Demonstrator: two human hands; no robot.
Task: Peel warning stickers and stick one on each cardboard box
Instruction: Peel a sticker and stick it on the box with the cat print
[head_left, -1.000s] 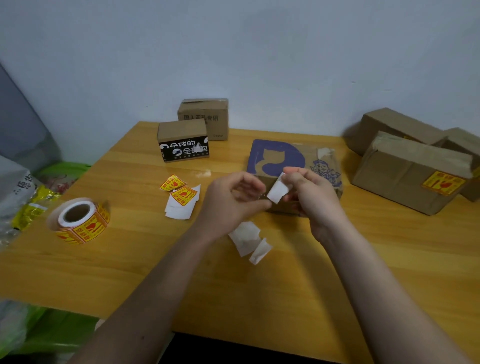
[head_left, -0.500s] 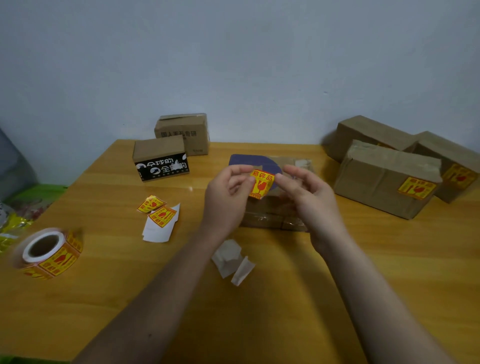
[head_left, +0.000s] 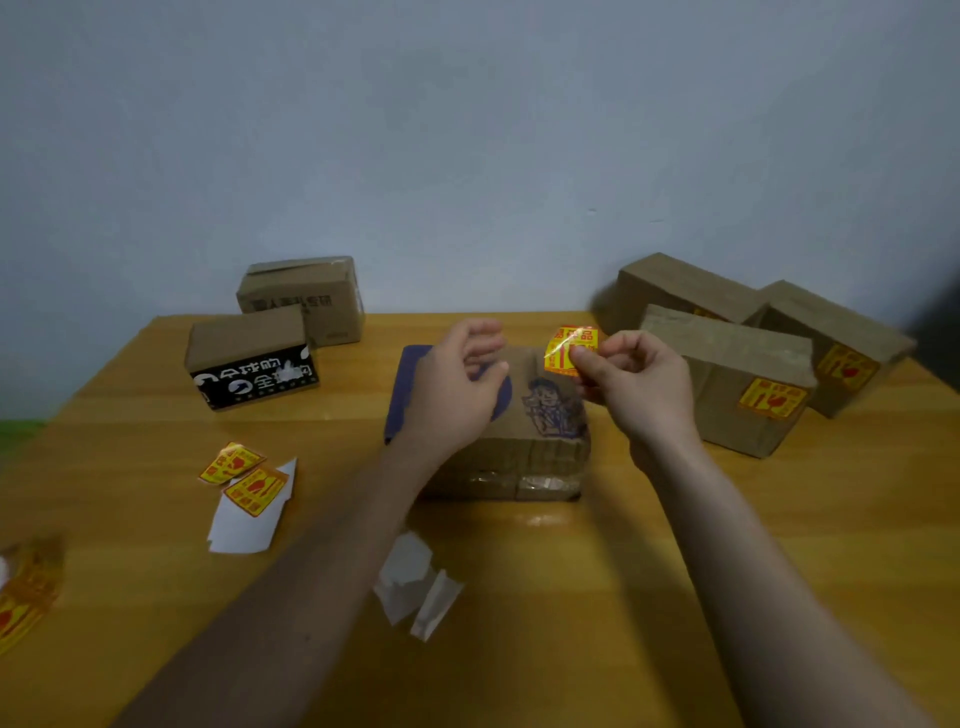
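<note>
Head view: six boxes (head_left: 488, 447), three labelled.

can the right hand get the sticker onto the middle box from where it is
Probably yes: the right hand holds the sticker just above the middle box, whose right top is bare; the left hand covers only the left part.

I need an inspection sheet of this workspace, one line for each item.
Surface: wooden table, tidy.
Job's things: right hand pinches peeled sticker above cartoon box; two right boxes already labelled; two left boxes bare.
Clutter: backing scraps, loose stickers, sticker roll.
Hands: left hand empty, over the cartoon box.
Cables: nothing seen.
Surroundings: plain wall.
</note>
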